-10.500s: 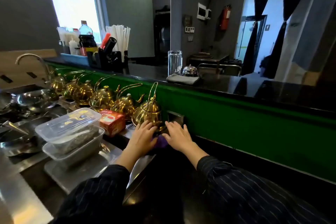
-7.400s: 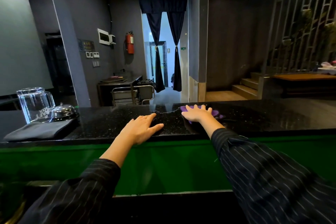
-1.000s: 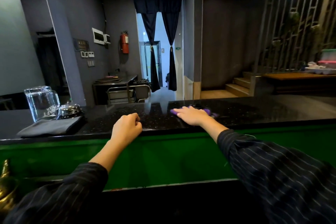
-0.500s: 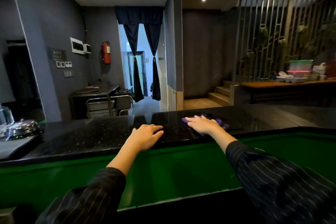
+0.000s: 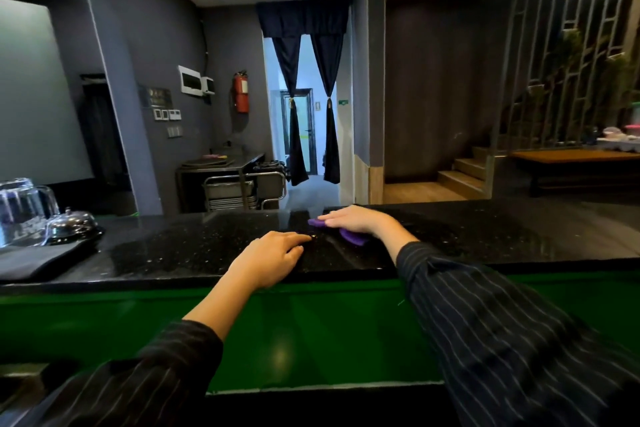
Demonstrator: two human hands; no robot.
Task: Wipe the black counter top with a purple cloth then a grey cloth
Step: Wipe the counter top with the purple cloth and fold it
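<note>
A speckled black counter top (image 5: 180,250) runs across the view above a green front panel. My right hand (image 5: 353,220) lies flat on the purple cloth (image 5: 351,237), pressing it onto the counter; the cloth shows only at its edges under the palm. My left hand (image 5: 268,258) rests on the near edge of the counter with fingers loosely spread and nothing in it, just left of the cloth. A folded grey cloth (image 5: 38,262) lies on the counter at the far left.
A clear glass jug (image 5: 22,211) and a small metal bell (image 5: 71,224) stand on the grey cloth at the left end. Behind the counter are a steel trolley (image 5: 242,189), a curtained doorway and steps at the right.
My right hand has slid the purple cloth a little leftward and nearer on the counter. My left hand, a fist one second ago, now lies with fingers spread. The view has swung back left.
</note>
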